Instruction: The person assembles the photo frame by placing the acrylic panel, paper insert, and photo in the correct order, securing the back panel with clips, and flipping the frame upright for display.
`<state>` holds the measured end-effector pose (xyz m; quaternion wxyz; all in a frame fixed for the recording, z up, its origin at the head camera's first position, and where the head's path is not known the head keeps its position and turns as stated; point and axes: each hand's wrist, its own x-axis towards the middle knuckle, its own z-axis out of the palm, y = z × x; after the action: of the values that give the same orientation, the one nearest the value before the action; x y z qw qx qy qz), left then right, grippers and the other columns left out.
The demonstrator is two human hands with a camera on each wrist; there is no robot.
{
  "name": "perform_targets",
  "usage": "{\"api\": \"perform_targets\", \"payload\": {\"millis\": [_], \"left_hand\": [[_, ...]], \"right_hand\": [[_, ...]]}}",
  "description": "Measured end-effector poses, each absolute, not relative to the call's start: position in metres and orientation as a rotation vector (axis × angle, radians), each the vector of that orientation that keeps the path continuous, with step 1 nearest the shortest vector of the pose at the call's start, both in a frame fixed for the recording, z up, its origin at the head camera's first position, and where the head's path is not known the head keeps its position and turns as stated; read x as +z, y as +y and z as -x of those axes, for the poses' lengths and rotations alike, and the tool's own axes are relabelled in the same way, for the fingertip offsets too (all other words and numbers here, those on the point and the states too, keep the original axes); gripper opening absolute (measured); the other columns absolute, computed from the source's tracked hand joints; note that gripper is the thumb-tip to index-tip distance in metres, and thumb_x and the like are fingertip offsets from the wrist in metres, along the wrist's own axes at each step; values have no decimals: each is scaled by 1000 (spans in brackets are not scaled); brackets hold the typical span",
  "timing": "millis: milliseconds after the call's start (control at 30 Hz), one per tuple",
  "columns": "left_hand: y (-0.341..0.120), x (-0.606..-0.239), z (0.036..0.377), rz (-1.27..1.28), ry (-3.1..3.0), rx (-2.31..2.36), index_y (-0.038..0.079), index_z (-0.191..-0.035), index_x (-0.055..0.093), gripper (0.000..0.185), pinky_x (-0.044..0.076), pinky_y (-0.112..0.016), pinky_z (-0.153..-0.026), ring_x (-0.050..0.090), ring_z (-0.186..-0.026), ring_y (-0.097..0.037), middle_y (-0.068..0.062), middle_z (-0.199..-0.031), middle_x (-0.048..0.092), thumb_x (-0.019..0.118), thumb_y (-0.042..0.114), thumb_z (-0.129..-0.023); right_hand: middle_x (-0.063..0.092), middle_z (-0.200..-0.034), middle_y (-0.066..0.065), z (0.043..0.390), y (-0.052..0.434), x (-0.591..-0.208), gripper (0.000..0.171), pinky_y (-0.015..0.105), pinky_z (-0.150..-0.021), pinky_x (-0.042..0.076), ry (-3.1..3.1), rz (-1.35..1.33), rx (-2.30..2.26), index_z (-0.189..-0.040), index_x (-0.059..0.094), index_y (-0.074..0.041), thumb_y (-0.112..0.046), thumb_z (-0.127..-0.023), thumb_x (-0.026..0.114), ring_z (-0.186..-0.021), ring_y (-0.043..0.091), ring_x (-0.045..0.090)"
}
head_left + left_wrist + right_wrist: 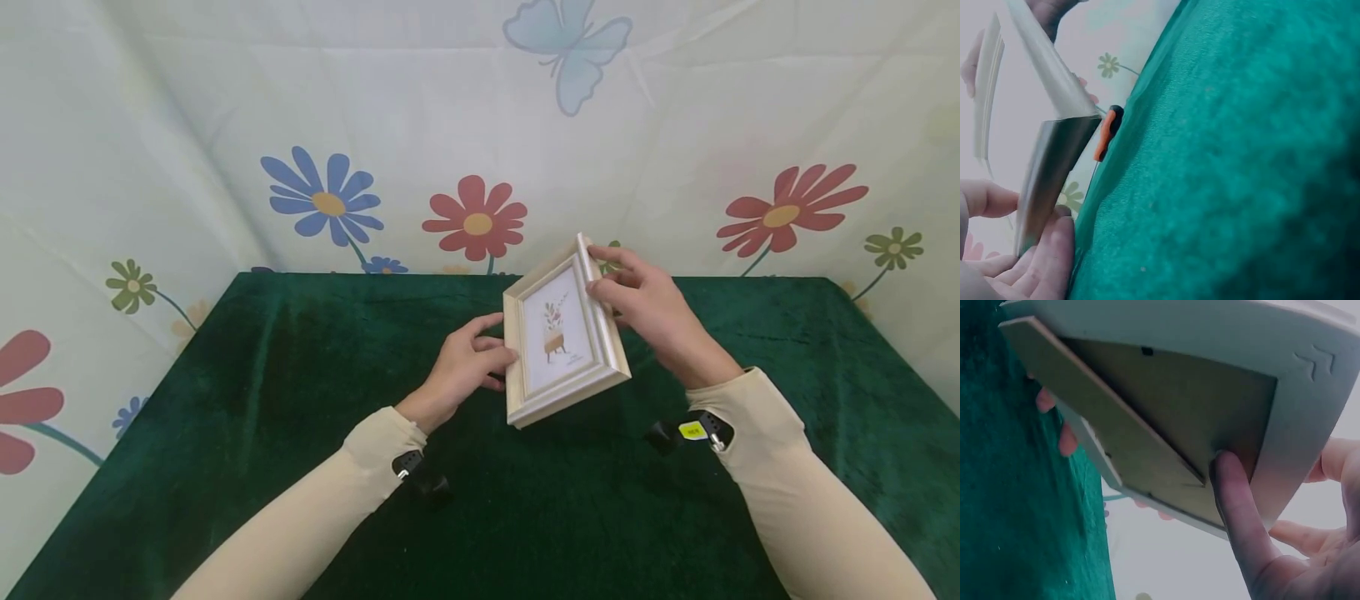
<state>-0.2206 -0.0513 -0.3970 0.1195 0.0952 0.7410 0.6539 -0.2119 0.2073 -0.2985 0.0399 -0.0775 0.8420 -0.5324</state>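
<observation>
Head view: green velvet tablecloth (300,375), flowered backdrop (225,125)

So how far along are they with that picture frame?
The picture frame is already off the green cloth, its rear stand swung out. Both the left hand and right hand hold its sides. Left: it isn't yet standing on the cloth.

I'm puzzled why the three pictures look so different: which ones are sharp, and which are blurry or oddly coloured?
Head view: evenly lit and sharp, the picture frame crisp between both hands. Left wrist view: washed out and bluish, the green cloth soft and out of focus. Right wrist view: dimmer, the frame's back shaded, the bright background blown out.
</observation>
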Motion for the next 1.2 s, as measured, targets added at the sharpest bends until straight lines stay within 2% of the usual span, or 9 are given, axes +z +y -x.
{"api": "perform_targets", "payload": {"millis": [100, 200, 467, 600, 967, 1200], "left_hand": [[-53, -397, 222, -254, 2176, 1953, 17, -160, 45, 63, 63, -39, -86, 76, -97, -26, -11, -128, 71, 72, 16, -102], [-55, -396, 223, -235, 2197, 1973, 19, -159, 47, 61, 62, -38, -86, 76, -96, -26, -11, -126, 72, 71, 17, -102], [-60, -396, 228, -266, 2256, 1992, 21, -159, 49, 62, 63, -37, -84, 76, -92, -27, -13, -123, 72, 72, 14, -101], [-61, -393, 228, -277, 2282, 1989, 23, -159, 49, 63, 63, -37, -84, 76, -92, -26, -12, -124, 72, 72, 15, -101], [-66, -393, 234, -292, 2323, 1989, 23, -161, 48, 62, 62, -37, -86, 76, -93, -27, -12, -126, 71, 69, 17, -103], [-71, -391, 237, -290, 2348, 1988, 22, -159, 50, 59, 62, -37, -87, 75, -96, -27, -12, -128, 71, 69, 17, -103]], "right_hand": [[53, -147, 19, 214, 211, -298, 68, 53, -105, 51, 2556, 235, -1628, -168, 32, -25, -35, -107, 59, -123, 37, 59], [53, -148, 19, 216, 214, -298, 68, 53, -104, 51, 2565, 252, -1578, -169, 31, -24, -34, -107, 59, -121, 38, 60], [60, -140, 23, 221, 222, -297, 67, 38, -83, 61, 2646, 276, -1413, -168, 33, -16, -25, -108, 61, -106, 37, 67], [61, -131, 25, 222, 225, -300, 68, 37, -77, 62, 2657, 280, -1377, -168, 32, -13, -21, -107, 61, -100, 35, 67], [56, -135, 28, 230, 229, -310, 76, 47, -80, 64, 2626, 331, -1305, -170, 22, -9, -18, -107, 63, -111, 42, 66], [54, -136, 30, 234, 230, -316, 78, 46, -79, 64, 2560, 358, -1358, -170, 20, -11, -15, -107, 64, -110, 43, 67]]}}
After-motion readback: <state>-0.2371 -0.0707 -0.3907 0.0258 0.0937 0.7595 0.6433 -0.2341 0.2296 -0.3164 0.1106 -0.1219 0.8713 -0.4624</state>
